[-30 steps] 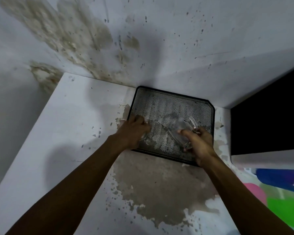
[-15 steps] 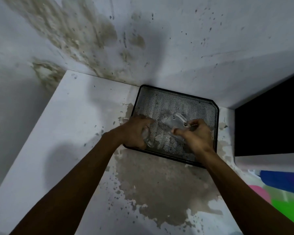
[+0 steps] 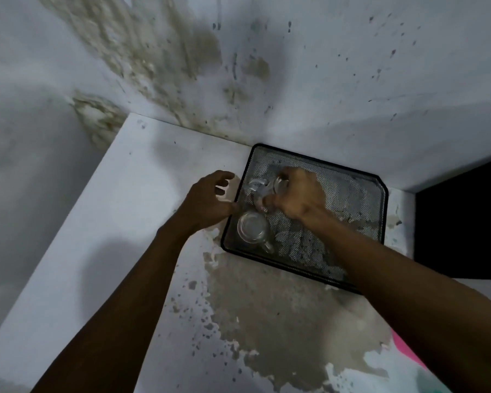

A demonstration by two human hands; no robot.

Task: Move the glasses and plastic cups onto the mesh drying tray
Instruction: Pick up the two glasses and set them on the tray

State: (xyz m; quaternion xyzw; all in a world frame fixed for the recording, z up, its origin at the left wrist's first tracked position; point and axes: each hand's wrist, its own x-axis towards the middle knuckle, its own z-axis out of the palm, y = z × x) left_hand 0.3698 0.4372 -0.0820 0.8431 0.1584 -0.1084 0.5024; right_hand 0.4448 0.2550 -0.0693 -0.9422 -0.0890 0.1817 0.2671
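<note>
White, chipped and stained, the flat painted bench (image 3: pixel 119 251) is seen nearest the camera, with a large patch of bare brownish surface where the paint has flaked away. Two bare forearms are stretched across it toward the far corner. Beyond the flaked patch, a black rectangular metal mesh drying tray (image 3: pixel 352 211) is set on the bench, pushed against the wall.

At the tray's near-left corner a clear glass mug with a handle (image 3: pixel 252 228) is stood on the mesh, untouched by either hand; its handle is pointed toward the near right. Just left of it, the left hand (image 3: pixel 207 202) is held over the bench at the tray's left rim, fingers spread and curled, with nothing gripped. The mug lies just beside this hand, to its right.

Farther in, the right hand (image 3: pixel 298 194) is held above the tray's left half, fingers closed round a second clear glass (image 3: pixel 260 190), which is tilted and partly hidden by the fingers. This glass is kept directly beyond the standing mug; whether it touches the mesh cannot be told.

Behind the tray a white wall with mottled brown-green damp stains (image 3: pixel 159 66) is seen, and a dark opening (image 3: pixel 462 222) at the right.
</note>
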